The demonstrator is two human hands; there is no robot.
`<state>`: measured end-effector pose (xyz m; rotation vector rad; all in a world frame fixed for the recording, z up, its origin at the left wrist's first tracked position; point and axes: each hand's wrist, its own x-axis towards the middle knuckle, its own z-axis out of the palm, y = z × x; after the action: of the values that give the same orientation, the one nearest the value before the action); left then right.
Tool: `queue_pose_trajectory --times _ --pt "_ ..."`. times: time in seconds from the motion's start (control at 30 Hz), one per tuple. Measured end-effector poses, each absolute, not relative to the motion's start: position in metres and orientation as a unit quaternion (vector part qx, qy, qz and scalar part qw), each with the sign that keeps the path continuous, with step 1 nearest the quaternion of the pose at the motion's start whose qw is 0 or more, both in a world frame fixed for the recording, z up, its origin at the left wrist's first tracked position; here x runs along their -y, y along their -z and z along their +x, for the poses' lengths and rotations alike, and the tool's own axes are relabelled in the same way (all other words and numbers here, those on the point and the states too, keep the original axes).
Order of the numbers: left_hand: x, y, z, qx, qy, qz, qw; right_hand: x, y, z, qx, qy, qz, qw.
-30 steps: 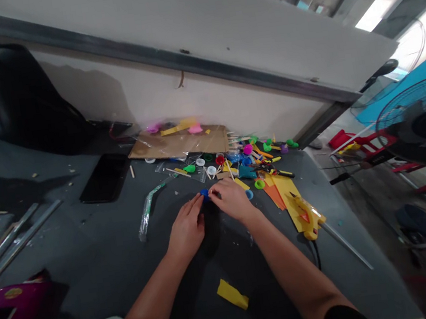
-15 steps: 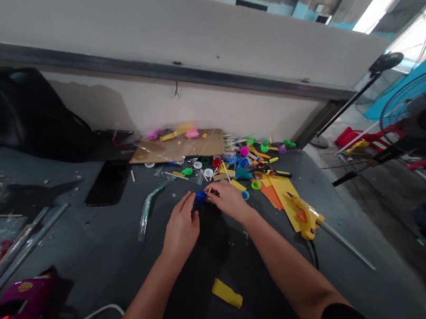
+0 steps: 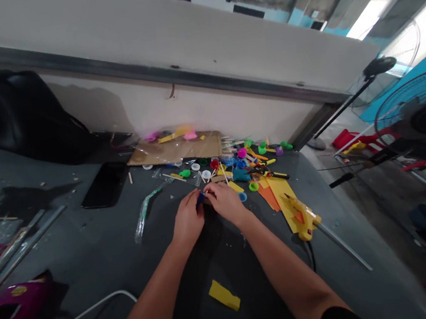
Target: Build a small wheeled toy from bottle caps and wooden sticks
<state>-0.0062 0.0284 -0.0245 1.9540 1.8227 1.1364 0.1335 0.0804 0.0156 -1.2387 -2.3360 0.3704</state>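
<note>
Above the middle of the dark table, my left hand is closed on a small blue piece, mostly hidden by the fingers. My right hand is pinched at that piece's right side. A thin pale bit shows at its fingertips, too small to name. Just beyond the hands lie white bottle caps and a thin wooden stick. A blue cap rests right of my right hand. Nearer to me, a yellow strip lies between my forearms.
A yellow glue gun with a clear glue stick lies at right on yellow sheets. A phone and a plastic-wrapped straw are left. Cardboard lies by the white partition. A white cable crosses the lower left.
My left hand has turned and its fingers have closed around the blue piece, which is now more hidden. My right hand stays pinched beside it. The view has shifted slightly.
</note>
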Motion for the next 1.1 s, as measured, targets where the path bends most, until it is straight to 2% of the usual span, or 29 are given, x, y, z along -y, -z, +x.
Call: queue_pose_trajectory --times 0.57,1.1 --pt "-0.029 0.029 -0.010 -0.598 -0.402 0.682 0.124 -0.077 -0.014 0.128 0.861 -0.086 -0.450 0.221" --pt "-0.031 0.016 -0.010 -0.606 -0.397 0.681 0.108 -0.077 -0.013 0.127 0.858 -0.089 -0.451 0.229"
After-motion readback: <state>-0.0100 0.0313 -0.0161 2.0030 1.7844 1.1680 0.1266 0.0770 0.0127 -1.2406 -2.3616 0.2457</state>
